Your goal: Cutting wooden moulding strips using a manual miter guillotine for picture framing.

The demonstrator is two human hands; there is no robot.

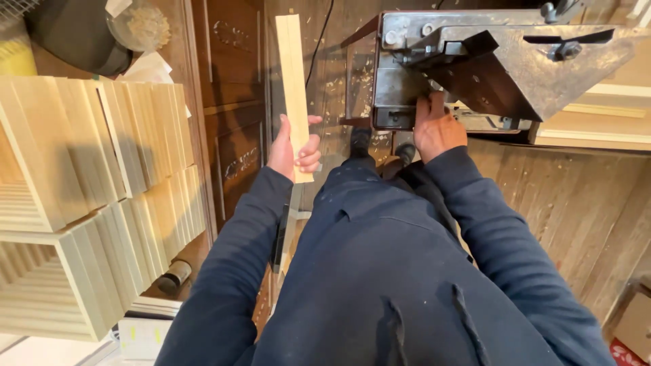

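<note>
My left hand (293, 150) grips the near end of a long pale wooden slat (292, 81), which points away from me over the floor. My right hand (436, 127) rests against the front edge of a worn grey metal machine (502, 61) with a slanted steel plate on top. Its fingers are curled on the machine's lower edge. Between my arms I see my dark blue clothing and my shoes on the wooden floor.
Stacks of pale wooden slats (88, 169) stand on edge in rows at my left. A dark carved wooden panel (234, 102) lies beside them. A black cable (319, 41) runs over the sawdust-strewn floor. Light wooden boards (597, 125) sit behind the machine at right.
</note>
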